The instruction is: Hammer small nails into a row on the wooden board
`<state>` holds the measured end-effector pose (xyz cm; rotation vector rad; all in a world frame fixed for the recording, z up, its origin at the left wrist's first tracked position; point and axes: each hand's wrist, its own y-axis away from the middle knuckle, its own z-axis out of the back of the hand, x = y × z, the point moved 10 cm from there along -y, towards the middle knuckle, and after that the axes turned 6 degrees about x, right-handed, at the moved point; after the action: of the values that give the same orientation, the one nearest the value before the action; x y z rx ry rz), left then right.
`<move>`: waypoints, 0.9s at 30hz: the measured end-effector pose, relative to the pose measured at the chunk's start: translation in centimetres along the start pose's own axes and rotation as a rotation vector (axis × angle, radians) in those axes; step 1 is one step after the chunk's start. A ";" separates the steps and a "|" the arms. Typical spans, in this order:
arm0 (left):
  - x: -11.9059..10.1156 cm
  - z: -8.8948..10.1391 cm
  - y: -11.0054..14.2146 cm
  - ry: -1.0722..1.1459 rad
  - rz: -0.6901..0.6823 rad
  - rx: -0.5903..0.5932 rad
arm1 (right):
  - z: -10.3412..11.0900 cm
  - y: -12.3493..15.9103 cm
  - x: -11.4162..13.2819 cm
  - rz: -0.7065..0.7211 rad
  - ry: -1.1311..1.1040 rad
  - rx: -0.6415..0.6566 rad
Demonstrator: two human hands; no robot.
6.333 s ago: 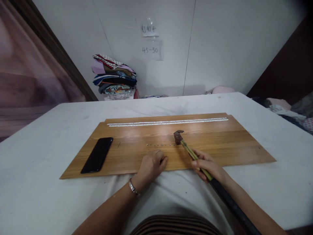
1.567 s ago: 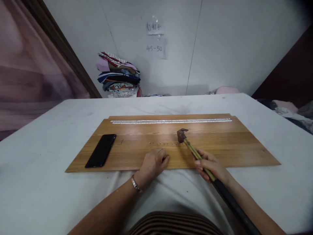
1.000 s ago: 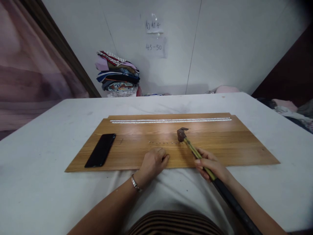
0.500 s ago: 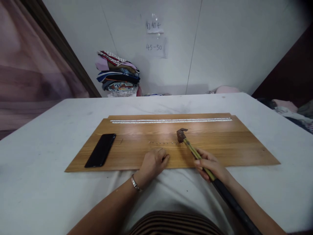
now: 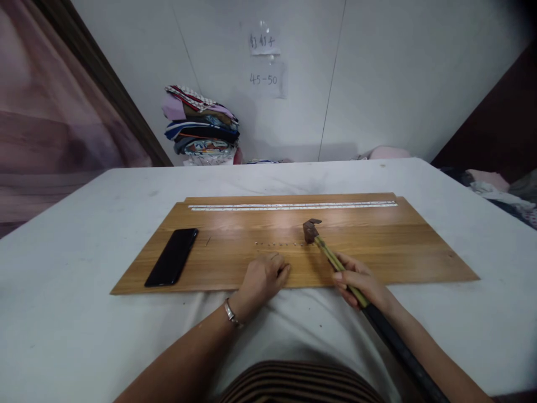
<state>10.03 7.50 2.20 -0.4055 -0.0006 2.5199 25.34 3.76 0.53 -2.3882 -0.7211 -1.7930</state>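
My right hand is closed round the handle of a hammer, between its yellowish-green upper part and its black lower grip. The rusty claw head hangs over the wooden board, at the right end of a short row of small nails. Whether the head touches a nail I cannot tell. Curled into a loose fist, my left hand rests on the near part of the board, just in front of the row. Its fingertips are tucked under, and nothing shows in them.
A black phone lies on the board's left side, with a thin loose nail right of it. Two white measuring strips run along the far edge. The board lies on a white-covered table. Folded clothes are stacked behind, against the wall.
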 end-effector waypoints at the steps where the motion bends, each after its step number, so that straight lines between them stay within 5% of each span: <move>1: 0.0 0.0 0.0 -0.003 0.004 0.001 | 0.0 0.0 0.1 0.005 0.001 0.000; 27: 0.1 -0.2 0.0 0.008 -0.003 -0.011 | 0.2 -0.2 -0.4 -0.023 0.020 -0.004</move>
<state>9.97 7.58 2.00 -0.4202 -0.0115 2.5164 25.32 3.86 0.02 -2.3705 -0.7457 -1.8266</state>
